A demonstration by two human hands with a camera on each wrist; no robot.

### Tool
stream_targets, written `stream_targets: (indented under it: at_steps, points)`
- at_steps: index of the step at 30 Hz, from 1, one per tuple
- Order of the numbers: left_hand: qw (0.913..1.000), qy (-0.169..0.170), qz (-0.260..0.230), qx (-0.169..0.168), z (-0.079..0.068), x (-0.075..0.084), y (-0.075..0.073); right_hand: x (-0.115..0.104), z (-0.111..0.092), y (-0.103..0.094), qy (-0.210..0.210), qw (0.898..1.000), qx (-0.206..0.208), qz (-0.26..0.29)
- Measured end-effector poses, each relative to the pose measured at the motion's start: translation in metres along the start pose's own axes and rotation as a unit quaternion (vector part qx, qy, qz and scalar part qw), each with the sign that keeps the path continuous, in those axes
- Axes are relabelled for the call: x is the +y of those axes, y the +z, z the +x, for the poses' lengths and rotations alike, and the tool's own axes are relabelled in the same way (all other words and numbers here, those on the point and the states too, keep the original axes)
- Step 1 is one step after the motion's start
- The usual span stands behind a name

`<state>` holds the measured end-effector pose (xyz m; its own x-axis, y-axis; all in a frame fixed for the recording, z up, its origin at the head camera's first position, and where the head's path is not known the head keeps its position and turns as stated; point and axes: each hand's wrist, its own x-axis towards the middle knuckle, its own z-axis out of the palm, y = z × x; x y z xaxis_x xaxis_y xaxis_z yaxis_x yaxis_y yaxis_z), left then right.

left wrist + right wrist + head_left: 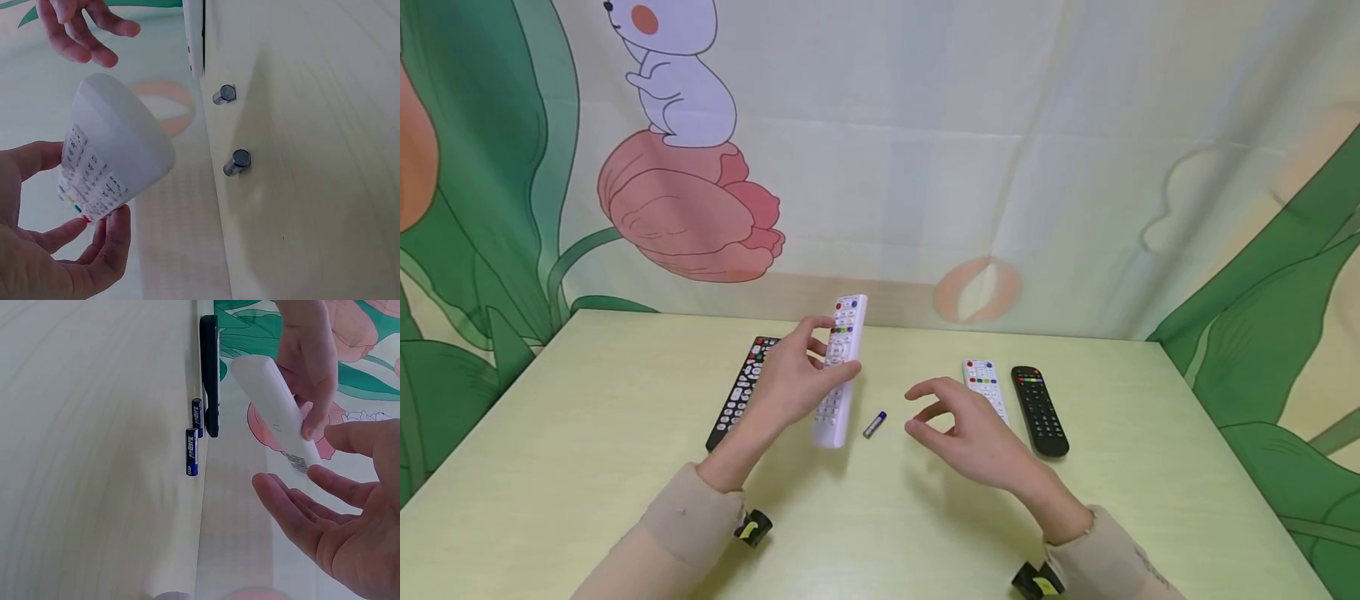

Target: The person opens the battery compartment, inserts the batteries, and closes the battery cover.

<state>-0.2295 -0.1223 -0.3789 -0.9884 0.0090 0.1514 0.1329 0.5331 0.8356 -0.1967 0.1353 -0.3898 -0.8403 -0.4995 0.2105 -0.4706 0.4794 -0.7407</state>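
Observation:
My left hand (790, 375) holds a white remote control (847, 333) raised over the table, thumb on one side and fingers on the other. Its button face is toward the head camera; the right wrist view has its smooth white back (272, 403), with a small printed label near the lower end. To the right, my right hand (973, 435) hovers with spread, slightly bent fingers and nothing between them. Two batteries lie on the tabletop, a nearer battery (192, 452) and another battery (197, 415); the head view has just one battery (875, 425), right of the held remote.
A black remote with white buttons (737, 400) lies at left, partly behind my left hand. Beyond my right hand is a smaller white remote (983, 379), partly covered, beside a black remote (1041, 412). A printed curtain (880, 208) hangs at the table's (587, 400) back edge.

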Motion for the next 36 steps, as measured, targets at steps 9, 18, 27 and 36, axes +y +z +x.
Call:
stream_targets:
  at_steps: [9, 18, 27, 36]
  points:
    - [0.9929, -0.045, 0.099, -0.047, 0.005, -0.005, -0.001, 0.000, -0.002, -0.001, 0.000, 1.000, -0.014, -0.005]
    - [0.9783, -0.060, 0.178, -0.088, 0.009, -0.009, 0.000, 0.001, -0.003, -0.002, 0.000, 1.000, -0.026, -0.016]
    - [0.9606, -0.053, 0.258, -0.090, 0.013, -0.011, 0.004, 0.003, -0.003, -0.003, 0.000, 0.999, -0.047, -0.020]
    - [0.9464, -0.090, 0.289, -0.113, 0.020, -0.018, 0.007, 0.002, -0.003, -0.004, 0.001, 0.998, -0.061, -0.024]
